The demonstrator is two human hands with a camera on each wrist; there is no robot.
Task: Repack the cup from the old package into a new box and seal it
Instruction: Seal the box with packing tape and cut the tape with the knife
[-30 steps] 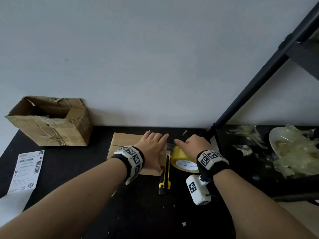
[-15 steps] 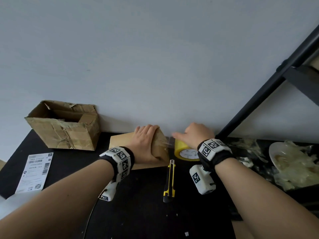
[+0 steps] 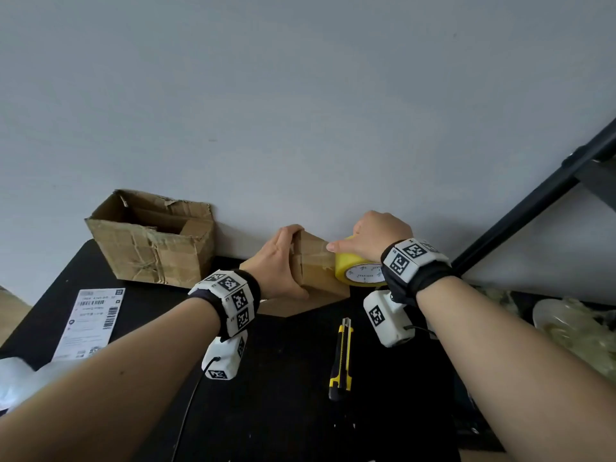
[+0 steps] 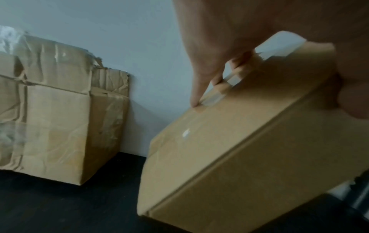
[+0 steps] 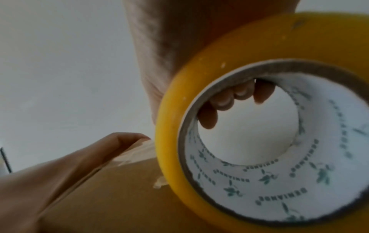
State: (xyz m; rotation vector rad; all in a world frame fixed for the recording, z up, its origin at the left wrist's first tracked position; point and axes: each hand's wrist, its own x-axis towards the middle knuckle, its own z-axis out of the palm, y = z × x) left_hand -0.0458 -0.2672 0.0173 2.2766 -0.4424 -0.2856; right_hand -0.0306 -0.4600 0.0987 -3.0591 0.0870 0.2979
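Observation:
The new brown box [image 3: 316, 271] [image 4: 249, 149] stands tilted up on one edge on the black table [image 3: 283, 395]. My left hand [image 3: 283, 258] grips its upper left side, fingers curled over the top edge by a strip of clear tape [image 4: 219, 88]. My right hand [image 3: 376, 235] holds the yellow tape roll [image 3: 358, 271] [image 5: 259, 141] against the box's right side, fingertips [image 5: 223, 100] hooked into the core. Tape runs from the roll onto the box. The cup is not visible.
The old torn carton [image 3: 153, 238] [image 4: 60, 110] stands open at the back left against the wall. A shipping label [image 3: 93, 321] lies at the left, a yellow utility knife [image 3: 341, 355] in front of the box. Crumpled plastic wrap [image 3: 573, 331] sits at the right beside a black slanted frame [image 3: 533, 201].
The box has been tipped from lying flat up onto its edge. My right hand lifted the tape roll off the table and brought it against the box's side.

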